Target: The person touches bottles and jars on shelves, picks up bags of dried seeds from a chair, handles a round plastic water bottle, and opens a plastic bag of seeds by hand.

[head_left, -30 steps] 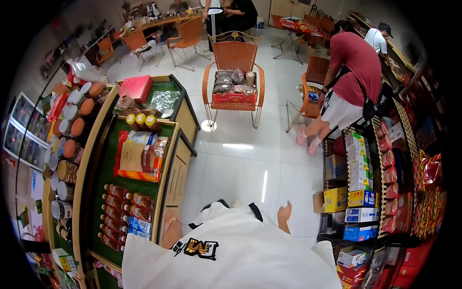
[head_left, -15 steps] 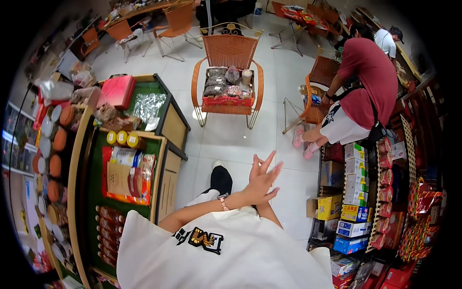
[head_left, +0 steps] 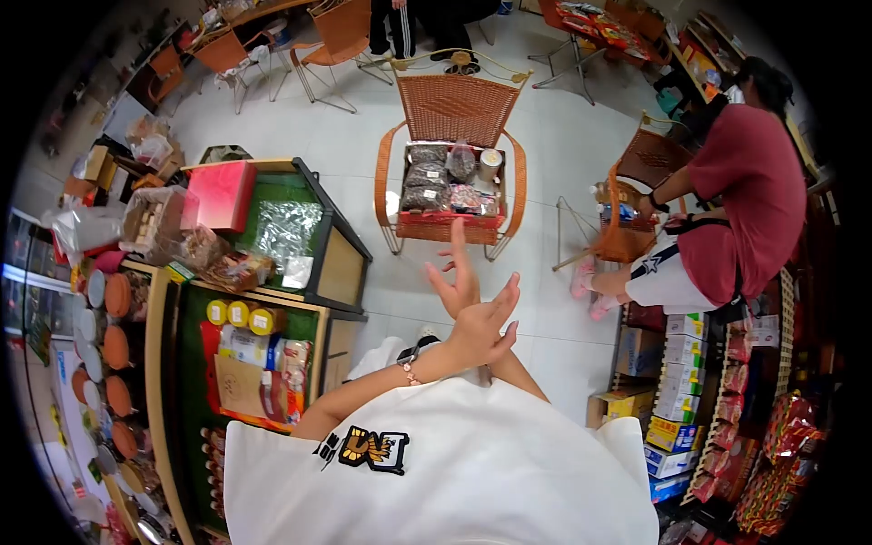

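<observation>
My left hand [head_left: 480,337], with a dark watch and a bracelet at its wrist, lies across my right wrist or forearm, its fingers stretched out and apart. Beyond it my right hand [head_left: 458,283] points forward and a little left, index finger extended and other fingers partly spread. Neither hand holds anything. In front stands a woven armchair [head_left: 459,102]. On its seat a red box [head_left: 436,223] holds several dark packed bags [head_left: 426,173], a tied clear bag [head_left: 461,162], a tub [head_left: 490,163] and small colourful packets [head_left: 473,200].
To the left is a green-lined shelf unit [head_left: 313,350] with yellow-lidded jars [head_left: 239,314] and a pink box [head_left: 218,195]. At right, a person in a red shirt [head_left: 749,195] bends by another woven chair [head_left: 643,186]. Stacked cartons [head_left: 679,372] stand below. Pale tiles [head_left: 554,345] cover the floor.
My view has moved forward, so the armchair looks nearer. My right hand has come out from behind my left and now shows beyond it. The red-shirted person appears farther right.
</observation>
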Demonstrator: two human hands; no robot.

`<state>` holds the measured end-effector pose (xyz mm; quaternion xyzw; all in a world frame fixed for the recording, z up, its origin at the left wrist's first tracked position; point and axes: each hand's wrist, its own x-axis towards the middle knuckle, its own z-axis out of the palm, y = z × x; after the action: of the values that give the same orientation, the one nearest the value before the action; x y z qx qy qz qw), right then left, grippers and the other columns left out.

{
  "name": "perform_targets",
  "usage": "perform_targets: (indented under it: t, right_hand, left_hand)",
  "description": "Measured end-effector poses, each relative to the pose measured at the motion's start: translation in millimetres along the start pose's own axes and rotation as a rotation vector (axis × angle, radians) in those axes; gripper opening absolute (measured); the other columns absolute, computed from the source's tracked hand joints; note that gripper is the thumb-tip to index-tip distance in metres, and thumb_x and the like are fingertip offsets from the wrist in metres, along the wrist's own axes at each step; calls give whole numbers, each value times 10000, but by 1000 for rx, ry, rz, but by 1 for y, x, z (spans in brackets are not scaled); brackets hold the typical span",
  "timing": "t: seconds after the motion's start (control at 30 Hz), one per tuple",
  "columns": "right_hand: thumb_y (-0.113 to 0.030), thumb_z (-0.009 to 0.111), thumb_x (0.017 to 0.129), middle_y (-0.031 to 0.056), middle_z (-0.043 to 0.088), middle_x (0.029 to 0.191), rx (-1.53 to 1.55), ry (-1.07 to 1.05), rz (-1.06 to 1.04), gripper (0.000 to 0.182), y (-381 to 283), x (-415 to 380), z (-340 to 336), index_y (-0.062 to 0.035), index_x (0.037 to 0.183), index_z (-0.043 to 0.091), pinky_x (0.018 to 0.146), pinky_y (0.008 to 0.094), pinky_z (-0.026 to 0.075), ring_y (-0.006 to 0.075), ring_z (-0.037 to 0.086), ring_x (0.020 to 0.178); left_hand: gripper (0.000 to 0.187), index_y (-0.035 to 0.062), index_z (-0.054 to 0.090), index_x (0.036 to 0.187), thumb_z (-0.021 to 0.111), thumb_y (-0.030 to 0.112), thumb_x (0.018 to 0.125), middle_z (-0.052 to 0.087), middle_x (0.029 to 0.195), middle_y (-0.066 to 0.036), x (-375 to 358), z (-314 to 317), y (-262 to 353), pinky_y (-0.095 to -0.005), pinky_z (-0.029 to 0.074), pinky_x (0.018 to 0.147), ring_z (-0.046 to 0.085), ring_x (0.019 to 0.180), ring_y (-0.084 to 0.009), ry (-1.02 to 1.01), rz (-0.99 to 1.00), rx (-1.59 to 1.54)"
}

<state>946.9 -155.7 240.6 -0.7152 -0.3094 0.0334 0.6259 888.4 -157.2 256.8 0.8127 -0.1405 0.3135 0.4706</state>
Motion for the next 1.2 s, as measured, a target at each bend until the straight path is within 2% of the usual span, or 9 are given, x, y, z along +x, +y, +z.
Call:
perform_targets:
  t: [0.23, 0.3, 0.47, 0.53, 0.67, 0.87, 0.97, 1.07, 1.2]
  right_hand:
    - [-135, 550, 719, 155, 389, 1208, -92, -5, 184, 552, 62, 31, 17, -78, 1224, 332, 597, 232, 414, 184, 531, 731]
    - [-192, 532, 749, 161, 562, 954, -243, -489, -34, 363, 116, 23, 27, -98, 1097, 493, 583, 253, 426, 194, 557, 640]
    - [-255, 518, 774, 118, 603, 727, -82, -499, 157, 292, 111, 96, 18, -136, 1040, 535, 579, 291, 441, 210, 578, 588]
    - [-255, 521, 770, 121, 597, 706, -12, -507, 257, 322, 123, 132, 10, -141, 1070, 510, 571, 299, 443, 220, 581, 596]
    - [-312, 496, 755, 143, 586, 682, -283, -612, 594, 295, 186, 179, 6, -108, 962, 549, 589, 370, 444, 289, 575, 636]
    - [-310, 473, 733, 163, 572, 783, -335, -584, 319, 339, 327, 163, 14, -84, 980, 527, 648, 385, 436, 319, 551, 737]
    - [-302, 466, 729, 174, 567, 862, -280, -494, 211, 356, 365, 176, 17, -80, 1003, 512, 682, 391, 433, 327, 541, 798]
    - [-347, 435, 749, 161, 547, 962, -437, -941, 730, 418, 357, 249, -7, -116, 1097, 445, 753, 405, 409, 318, 517, 890]
    - [-310, 489, 738, 157, 580, 787, -363, -672, 895, 314, 414, 289, -26, -66, 933, 530, 622, 356, 432, 286, 567, 711]
  left_hand:
    - [593, -25, 299, 1209, 520, 12, 660, 571, 807, -147, 28, -17, -49, -284, 407, 489, 484, 489, -203, -370, -69, 96]
    - [564, 14, 297, 1224, 482, 6, 691, 572, 892, -134, 39, -14, -59, -263, 409, 514, 467, 481, -180, -240, -370, -148]
    - [538, 58, 315, 1225, 459, 6, 709, 563, 963, -122, 78, -7, -118, -272, 426, 559, 504, 524, -196, -121, -466, -221]
    - [475, 47, 368, 1181, 459, 6, 717, 566, 948, -124, 108, -3, -147, -293, 433, 608, 544, 606, -224, -261, -232, -89]
    - [287, 33, 500, 1015, 469, 13, 731, 577, 817, -102, 125, 18, -227, -301, 423, 681, 557, 741, -224, -392, -402, -152]
    - [219, 66, 545, 935, 467, 106, 733, 590, 736, -74, 125, 38, -365, -287, 434, 637, 572, 690, -182, -555, -952, -198]
    - [245, 70, 544, 924, 470, 195, 727, 578, 791, -126, 150, 34, -409, -357, 435, 665, 558, 735, -270, -602, -912, 56]
    - [299, 61, 509, 974, 472, 227, 728, 564, 834, -159, 149, 43, -473, -386, 431, 682, 544, 779, -308, -523, -1004, 205]
    - [416, 49, 418, 1042, 483, 321, 734, 561, 870, -178, 152, 59, -535, -440, 430, 685, 530, 805, -371, -572, -1183, 535]
